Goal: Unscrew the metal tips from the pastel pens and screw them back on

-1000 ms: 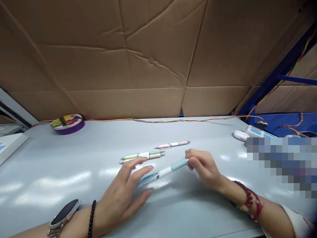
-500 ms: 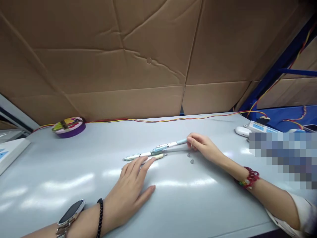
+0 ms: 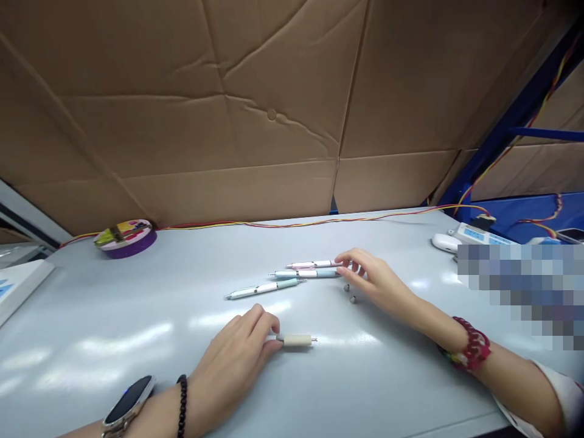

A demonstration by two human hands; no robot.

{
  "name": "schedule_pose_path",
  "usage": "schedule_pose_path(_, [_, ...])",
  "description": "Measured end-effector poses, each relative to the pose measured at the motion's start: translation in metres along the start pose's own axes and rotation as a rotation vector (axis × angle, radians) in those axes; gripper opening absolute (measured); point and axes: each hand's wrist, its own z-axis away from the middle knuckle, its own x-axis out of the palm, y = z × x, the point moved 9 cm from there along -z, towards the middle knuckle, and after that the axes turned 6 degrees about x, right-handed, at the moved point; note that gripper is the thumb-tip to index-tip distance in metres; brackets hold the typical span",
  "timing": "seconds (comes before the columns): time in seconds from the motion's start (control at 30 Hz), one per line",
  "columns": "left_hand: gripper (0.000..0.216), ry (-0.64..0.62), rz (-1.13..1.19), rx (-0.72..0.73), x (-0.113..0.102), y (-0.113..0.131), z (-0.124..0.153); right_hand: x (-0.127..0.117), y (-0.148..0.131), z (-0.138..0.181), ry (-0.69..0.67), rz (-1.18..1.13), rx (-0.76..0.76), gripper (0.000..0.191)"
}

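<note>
My left hand [image 3: 239, 359] is closed on a pen with a cream grip [image 3: 297, 341], whose metal tip points right; its other end is hidden under the fingers. My right hand [image 3: 371, 277] has thumb and forefinger apart at the right ends of a light-blue and white pen [image 3: 306, 274] and a pink and white pen [image 3: 312, 264], which lie side by side on the table. A pale-green and white pen [image 3: 264, 289] lies lower left of these. Two small grey cone-shaped tips [image 3: 353, 299] sit below my right fingers.
The grey table [image 3: 150, 304] backs onto a cardboard wall [image 3: 274, 140]. A round purple box [image 3: 132, 246] stands at the far left. Red and yellow wires [image 3: 283, 226] run along the back edge. A white case [image 3: 446, 243] and a power strip [image 3: 483, 234] lie at the right.
My left hand has closed on the cream-grip pen and brought it toward me, away from the others. My right fingers have parted at the blue pen, which now lies level beside the pink one.
</note>
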Motion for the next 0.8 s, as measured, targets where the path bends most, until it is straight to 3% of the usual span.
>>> schedule_pose_path(0.2, [0.024, 0.062, 0.283, 0.013, -0.008, 0.0, 0.001, 0.012, -0.016, 0.02, -0.126, 0.371, -0.057, 0.023])
schedule_pose_path(0.3, [0.024, 0.094, 0.42, 0.016, -0.013, 0.002, 0.002, 0.026, -0.016, 0.027, -0.213, 0.439, -0.091, 0.019])
schedule_pose_path(0.47, [0.032, 0.054, 0.516, 0.01, -0.013, 0.004, -0.001, 0.041, -0.045, 0.042, -0.309, 0.054, -0.244, 0.012])
schedule_pose_path(0.63, [0.034, 0.026, 0.533, 0.02, -0.01, 0.004, -0.003, 0.021, -0.075, 0.055, -0.105, -0.348, -0.354, 0.004])
schedule_pose_path(0.73, [0.03, -0.027, 0.521, 0.004, -0.006, 0.005, -0.002, 0.013, -0.083, 0.061, -0.008, -0.458, -0.426, 0.003])
schedule_pose_path(0.8, [0.028, -0.028, 0.508, 0.009, -0.006, 0.006, -0.001, 0.016, -0.085, 0.062, -0.018, -0.478, -0.446, 0.005])
